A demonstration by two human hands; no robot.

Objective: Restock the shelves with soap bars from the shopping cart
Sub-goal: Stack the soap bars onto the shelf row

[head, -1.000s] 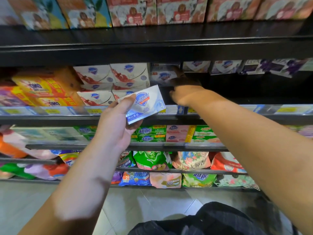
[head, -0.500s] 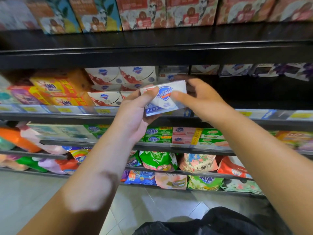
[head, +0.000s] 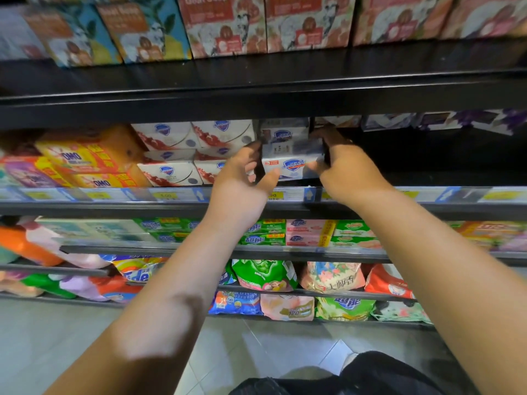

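Shop aisle w/ black metal shelves (head: 285, 89), grey tile floor (head: 51, 337), price strip (head: 165, 195) along the edge. Soap bar (head: 291, 166) is level in the middle shelf's front row, right of the red-white boxes (head: 171, 172). Left hand (head: 242, 181) has a grip on its left end, right hand (head: 350, 172) on the right end. Half a sec ago it was tilted, out in front of the shelf.

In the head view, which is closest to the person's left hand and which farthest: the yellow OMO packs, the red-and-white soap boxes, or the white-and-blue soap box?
1. white-and-blue soap box, touching the left hand, at its right
2. red-and-white soap boxes, just to its left
3. yellow OMO packs, farthest to the left
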